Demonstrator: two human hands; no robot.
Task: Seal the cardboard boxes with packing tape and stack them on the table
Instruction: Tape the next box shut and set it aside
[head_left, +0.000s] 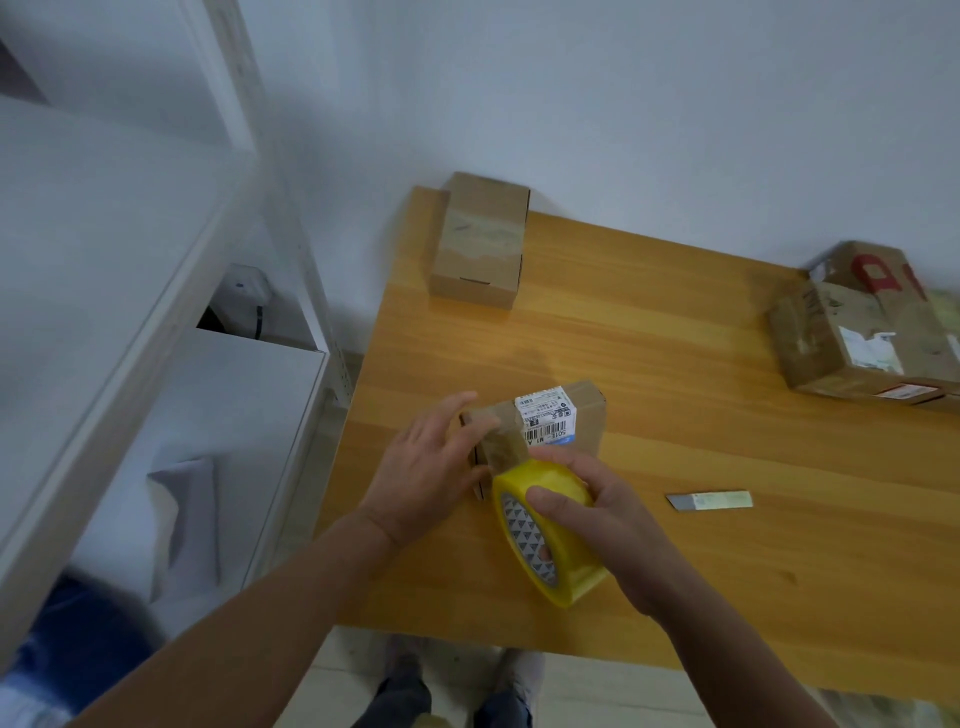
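Head view. Wooden counter (675, 364) fills the centre and right of the frame; its right part runs out of frame.

Labelled box (558, 423), small cardboard, sits on the counter just below frame centre. It has a white barcode label on top, and its near end is hidden behind both hands.

Left hand (431, 467): fingers nearly straight, laid against the box's left side and top edge.

Right hand (597, 514): fingers curled round the yellow tape roll (566, 566), which stands on edge at the box's near end. Clear tape lies over the box's near-left part. I cannot tell where it leaves the roll.

Taped box (480, 244) stands at the counter's far left corner. Large box (857, 332) at the right edge is blurred and cut off. Flat cutter (709, 500) lies right of the hands.

White shelf unit (130, 312) at left is blurred.
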